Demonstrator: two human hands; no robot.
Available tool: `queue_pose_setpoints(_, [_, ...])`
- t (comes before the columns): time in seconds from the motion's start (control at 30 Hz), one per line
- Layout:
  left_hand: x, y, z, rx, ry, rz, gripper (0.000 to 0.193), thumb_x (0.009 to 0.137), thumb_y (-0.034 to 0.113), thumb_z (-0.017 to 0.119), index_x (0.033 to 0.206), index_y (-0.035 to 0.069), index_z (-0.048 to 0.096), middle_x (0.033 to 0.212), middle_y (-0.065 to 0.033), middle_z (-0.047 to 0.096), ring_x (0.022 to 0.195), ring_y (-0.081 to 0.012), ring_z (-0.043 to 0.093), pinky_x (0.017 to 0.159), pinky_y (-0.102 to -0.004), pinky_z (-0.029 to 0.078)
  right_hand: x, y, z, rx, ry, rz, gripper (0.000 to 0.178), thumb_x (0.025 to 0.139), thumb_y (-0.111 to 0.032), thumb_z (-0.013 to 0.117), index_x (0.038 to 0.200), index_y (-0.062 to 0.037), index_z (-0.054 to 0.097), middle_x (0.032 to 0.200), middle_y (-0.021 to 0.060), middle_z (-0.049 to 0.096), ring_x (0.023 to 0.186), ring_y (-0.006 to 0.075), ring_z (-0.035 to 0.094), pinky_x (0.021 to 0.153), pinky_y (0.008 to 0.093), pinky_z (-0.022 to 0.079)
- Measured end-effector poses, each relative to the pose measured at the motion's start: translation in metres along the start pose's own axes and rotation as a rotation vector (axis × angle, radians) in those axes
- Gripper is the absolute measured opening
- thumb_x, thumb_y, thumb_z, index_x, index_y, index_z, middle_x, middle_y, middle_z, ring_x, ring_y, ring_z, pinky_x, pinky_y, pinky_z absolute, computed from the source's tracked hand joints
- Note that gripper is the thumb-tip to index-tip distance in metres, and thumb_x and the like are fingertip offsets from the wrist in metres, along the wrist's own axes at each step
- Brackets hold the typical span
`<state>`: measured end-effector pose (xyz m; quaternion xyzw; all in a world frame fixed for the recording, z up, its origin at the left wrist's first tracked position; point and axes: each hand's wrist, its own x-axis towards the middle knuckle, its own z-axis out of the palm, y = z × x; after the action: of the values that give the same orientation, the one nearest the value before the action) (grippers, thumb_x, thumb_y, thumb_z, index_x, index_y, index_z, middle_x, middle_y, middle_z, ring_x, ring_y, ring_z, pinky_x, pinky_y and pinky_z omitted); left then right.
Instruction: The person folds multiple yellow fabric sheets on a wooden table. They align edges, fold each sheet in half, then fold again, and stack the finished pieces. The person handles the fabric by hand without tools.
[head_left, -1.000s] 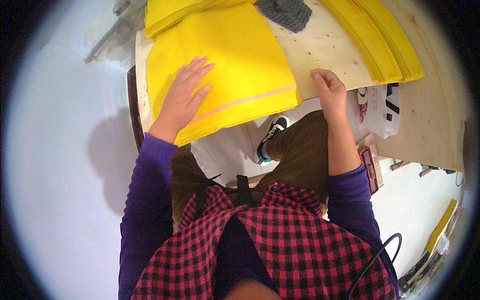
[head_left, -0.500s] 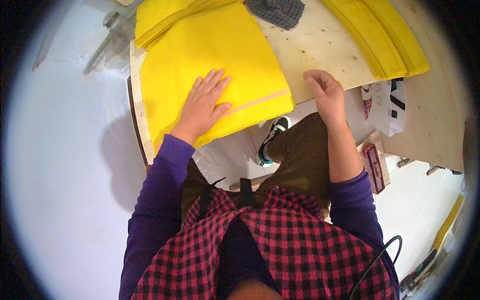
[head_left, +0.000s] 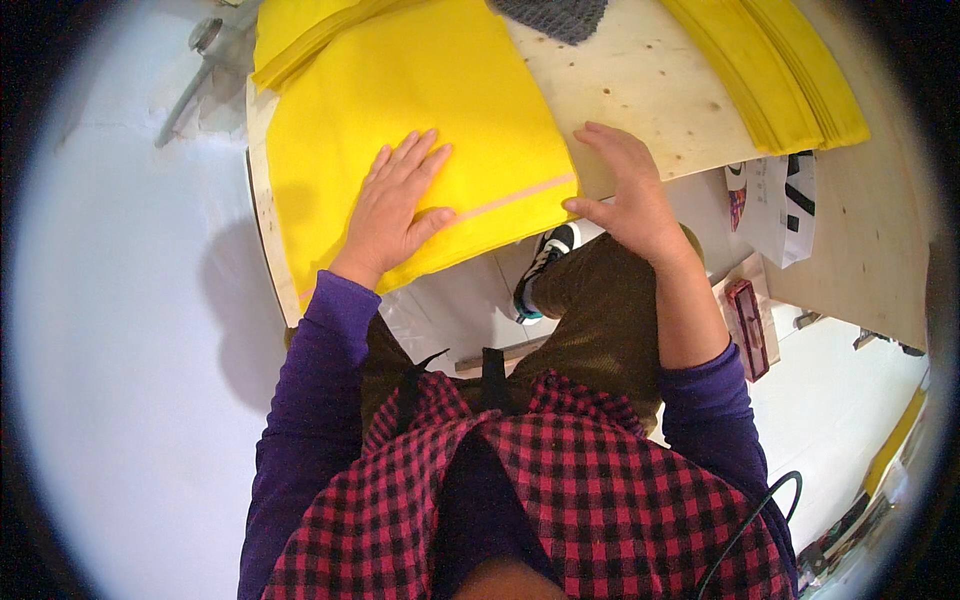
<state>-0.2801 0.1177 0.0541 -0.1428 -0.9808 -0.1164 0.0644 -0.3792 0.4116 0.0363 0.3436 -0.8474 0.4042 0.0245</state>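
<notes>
A stack of yellow fabric pieces (head_left: 440,110) lies at the left of the wooden table, with a pinkish stripe along its near edge. Flat on top of it rests my left hand (head_left: 395,205), fingers spread. My right hand (head_left: 630,190) is at the stack's near right corner, fingers apart, thumb by the edge and nothing in its grasp. Whether the thumb touches the fabric I cannot tell.
The pale wooden table (head_left: 650,75) carries folded yellow fabric (head_left: 770,80) at its far right and a dark grey knitted cloth (head_left: 560,15) at the back. A white printed bag (head_left: 785,210) hangs below the right side. A red-framed object (head_left: 747,325) sits lower right.
My right hand has moved left to the stack's corner, and its fingers have gone from curled to spread. The left hand stays flat on the fabric.
</notes>
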Motion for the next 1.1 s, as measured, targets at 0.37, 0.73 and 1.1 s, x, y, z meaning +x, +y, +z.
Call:
queue_pose_setpoints(0.37, [-0.001,-0.001,-0.005,-0.038,0.012,0.032,0.081,0.081,0.066,0.051,0.14,0.01,0.042,0.146,-0.0176,0.038,0.136,-0.0358,0.033,0.113,-0.0496,0.021,0.008,-0.006,0.012,-0.017,0.104,0.04,0.056,0.066,-0.013,0.079,0.118,-0.006,0.059,0.123,0.0157,0.057,0.118,0.0351,0.049,0.102,0.0416,0.04])
queue_pose_setpoints(0.73, [-0.001,-0.006,-0.002,-0.054,-0.008,0.006,0.081,0.083,0.067,0.046,0.142,0.012,0.04,0.149,-0.0151,0.034,0.139,-0.0333,0.029,0.113,-0.0504,0.019,0.012,-0.023,0.016,0.198,0.104,0.112,0.033,0.081,-0.006,0.067,0.113,-0.0025,0.062,0.111,0.0169,0.063,0.104,0.0304,0.06,0.093,0.0353,0.046])
queue_pose_setpoints(1.1, [-0.005,-0.007,0.001,-0.051,0.057,0.024,0.078,0.085,0.067,0.045,0.14,0.013,0.042,0.146,-0.0157,0.039,0.137,-0.0334,0.033,0.113,-0.0482,0.022,0.025,-0.035,0.008,0.665,0.055,0.351,0.035,0.095,-0.013,0.053,0.128,-0.0007,0.051,0.115,0.0105,0.06,0.102,0.0163,0.056,0.089,0.0293,0.045])
